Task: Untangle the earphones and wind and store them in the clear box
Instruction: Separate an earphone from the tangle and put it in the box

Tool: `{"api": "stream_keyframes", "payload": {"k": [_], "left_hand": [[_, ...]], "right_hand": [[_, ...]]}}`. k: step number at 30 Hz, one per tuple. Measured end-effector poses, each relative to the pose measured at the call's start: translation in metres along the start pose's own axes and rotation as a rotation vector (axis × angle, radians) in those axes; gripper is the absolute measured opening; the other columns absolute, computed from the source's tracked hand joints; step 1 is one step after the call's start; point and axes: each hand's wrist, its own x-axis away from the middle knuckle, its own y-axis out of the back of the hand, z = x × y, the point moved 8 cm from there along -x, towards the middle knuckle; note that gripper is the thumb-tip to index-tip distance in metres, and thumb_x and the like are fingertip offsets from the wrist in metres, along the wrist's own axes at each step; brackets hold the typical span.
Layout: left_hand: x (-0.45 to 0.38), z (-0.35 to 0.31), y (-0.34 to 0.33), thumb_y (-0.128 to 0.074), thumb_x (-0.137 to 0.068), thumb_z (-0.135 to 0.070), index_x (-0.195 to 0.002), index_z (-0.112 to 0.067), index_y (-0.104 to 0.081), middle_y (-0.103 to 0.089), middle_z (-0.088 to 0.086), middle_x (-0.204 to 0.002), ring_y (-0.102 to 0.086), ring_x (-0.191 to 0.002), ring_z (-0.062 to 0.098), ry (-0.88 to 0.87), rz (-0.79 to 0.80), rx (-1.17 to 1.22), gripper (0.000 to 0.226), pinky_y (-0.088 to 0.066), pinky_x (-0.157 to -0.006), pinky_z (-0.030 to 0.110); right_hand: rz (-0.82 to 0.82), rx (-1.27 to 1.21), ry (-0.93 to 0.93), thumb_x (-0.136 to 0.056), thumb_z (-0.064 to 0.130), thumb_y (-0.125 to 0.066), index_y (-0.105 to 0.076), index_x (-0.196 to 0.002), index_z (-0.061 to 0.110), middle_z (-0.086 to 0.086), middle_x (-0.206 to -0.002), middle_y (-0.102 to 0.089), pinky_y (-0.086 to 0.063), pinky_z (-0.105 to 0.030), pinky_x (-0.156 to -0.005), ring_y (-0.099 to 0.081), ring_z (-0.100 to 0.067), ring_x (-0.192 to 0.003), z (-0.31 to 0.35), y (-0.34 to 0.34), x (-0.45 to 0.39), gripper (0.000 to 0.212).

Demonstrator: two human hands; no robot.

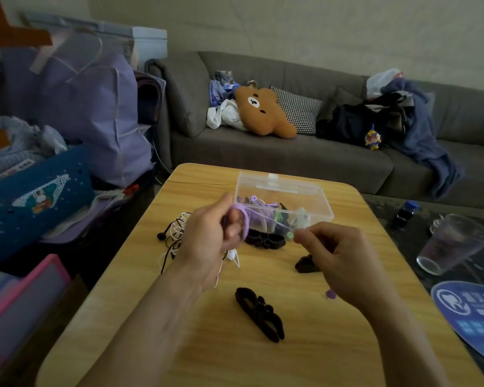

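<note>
While both forearms reach in from the near edge of the wooden table [196, 356], a black clip [259, 312] lies on the bare wood between them. Just beside the right wrist sits a small purple ear tip [330, 294]. The right hand [338, 263] is raised over the table with its fingers curled in, thumb and forefinger pinching the end of the purple earphone cord [266, 217] next to a small green piece [290, 236]. A second black clip [305, 264] lies just left of this hand. The left hand [210, 241] is curled too, and the purple cord is looped in several turns around its fingers; from there the cord runs taut across to the right hand. Under and behind the left hand lies a tangle of white and dark brown earphones [176, 233], touching the table. A third black clip [266, 240] sits between the hands, right against the near wall of the clear box [316, 196]. The box stands open at the far middle of the table, and the purple earbuds [254, 198] hang over its near rim among other wound cords inside. To the right, off the table, stand a plastic cup [456, 244] and a dark bottle [406, 215]. Beyond is a grey sofa [291, 160] with a bear cushion [264, 113] on it.
</note>
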Motion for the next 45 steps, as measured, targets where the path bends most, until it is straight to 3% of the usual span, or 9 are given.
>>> {"api": "stream_keyframes", "payload": {"k": [7, 13, 18, 22, 26, 30, 36, 40, 45], "left_hand": [[-0.008, -0.012, 0.018, -0.044, -0.105, -0.024, -0.098, -0.006, -0.065, -0.069, 0.007, -0.084, -0.062, -0.066, 0.012, -0.087, -0.045, 0.291, 0.028, -0.029, -0.043, 0.018], [-0.002, -0.014, 0.006, -0.053, -0.102, -0.024, -0.097, -0.016, -0.070, -0.073, -0.009, -0.086, -0.063, -0.069, -0.001, -0.379, 0.021, -0.788, 0.019, -0.050, -0.064, 0.017], [-0.002, 0.019, -0.009, -0.042, -0.106, -0.028, -0.085, -0.019, -0.067, -0.067, -0.008, -0.076, -0.061, -0.069, 0.002, -0.181, 0.254, -0.901, 0.033, -0.049, -0.067, 0.030], [0.003, 0.026, -0.022, -0.038, -0.107, -0.033, -0.078, -0.001, -0.061, -0.060, 0.000, -0.062, -0.052, -0.055, 0.012, -0.013, 0.357, -0.688, 0.049, -0.043, -0.057, 0.025], [0.009, 0.021, -0.032, -0.041, -0.105, -0.035, -0.060, -0.012, -0.047, -0.044, 0.001, -0.053, -0.041, -0.049, 0.010, 0.064, 0.411, -0.495, 0.050, -0.035, -0.053, 0.016], [0.003, 0.014, -0.027, -0.048, -0.098, -0.037, -0.058, -0.012, -0.047, -0.043, 0.003, -0.051, -0.035, -0.047, 0.014, 0.036, 0.311, -0.197, 0.047, -0.030, -0.048, 0.020], [0.000, 0.016, -0.028, -0.040, -0.103, -0.024, -0.106, 0.002, -0.065, -0.070, 0.015, -0.093, -0.066, -0.082, 0.023, 0.033, 0.226, 0.171, 0.036, -0.044, -0.073, 0.034], [0.000, 0.018, -0.023, -0.040, -0.100, -0.034, -0.107, -0.001, -0.071, -0.072, 0.020, -0.104, -0.069, -0.099, 0.031, 0.040, 0.191, 0.151, 0.046, -0.045, -0.088, 0.042], [0.005, 0.005, -0.027, -0.053, -0.101, -0.015, -0.102, -0.003, -0.075, -0.073, 0.021, -0.095, -0.066, -0.082, 0.024, -0.200, 0.203, -0.296, 0.025, -0.052, -0.080, 0.038]], "right_hand": [[0.214, 0.036, -0.070, -0.093, 0.046, -0.059, -0.070, -0.083, 0.020, 0.002, -0.062, -0.069, -0.045, -0.016, -0.045, -0.060, -0.009, -0.043, 0.004, -0.029, 0.006, 0.029], [0.385, -0.020, 0.089, -0.094, 0.044, -0.064, -0.075, -0.089, 0.026, 0.006, -0.065, -0.065, -0.048, -0.025, -0.052, -0.054, -0.003, -0.052, 0.038, -0.062, 0.019, 0.021], [0.320, -0.095, 0.135, -0.088, 0.052, -0.056, -0.073, -0.088, 0.028, -0.001, -0.074, -0.067, -0.052, -0.041, -0.060, -0.061, -0.022, -0.065, 0.049, -0.049, 0.019, 0.029], [0.110, -0.129, 0.069, -0.076, 0.064, -0.049, -0.073, -0.085, 0.033, -0.001, -0.078, -0.070, -0.056, -0.042, -0.064, -0.064, -0.021, -0.069, 0.031, -0.013, 0.010, 0.040], [0.007, -0.152, -0.019, -0.076, 0.054, -0.061, -0.072, -0.085, 0.030, 0.015, -0.081, -0.071, -0.058, -0.027, -0.063, -0.067, -0.008, -0.071, 0.010, 0.000, 0.004, 0.028], [0.049, -0.087, -0.051, -0.092, 0.043, -0.058, -0.070, -0.090, 0.032, 0.008, -0.075, -0.068, -0.055, -0.024, -0.061, -0.064, -0.005, -0.065, 0.002, -0.012, 0.001, 0.016], [0.117, 0.001, -0.018, -0.105, 0.029, -0.046, -0.061, -0.087, 0.028, 0.005, -0.071, -0.063, -0.046, -0.017, -0.054, -0.057, 0.000, -0.059, 0.017, -0.050, 0.004, 0.023], [0.116, -0.425, -0.233, -0.107, 0.021, -0.043, -0.066, -0.097, 0.008, -0.004, -0.079, -0.066, -0.055, -0.038, -0.066, -0.063, -0.016, -0.068, 0.005, -0.064, 0.007, 0.029], [0.190, -1.209, -0.462, -0.105, 0.019, -0.047, -0.066, -0.116, -0.001, -0.013, -0.084, -0.068, -0.058, -0.031, -0.065, -0.068, -0.022, -0.074, 0.010, -0.073, 0.011, 0.030]]}}
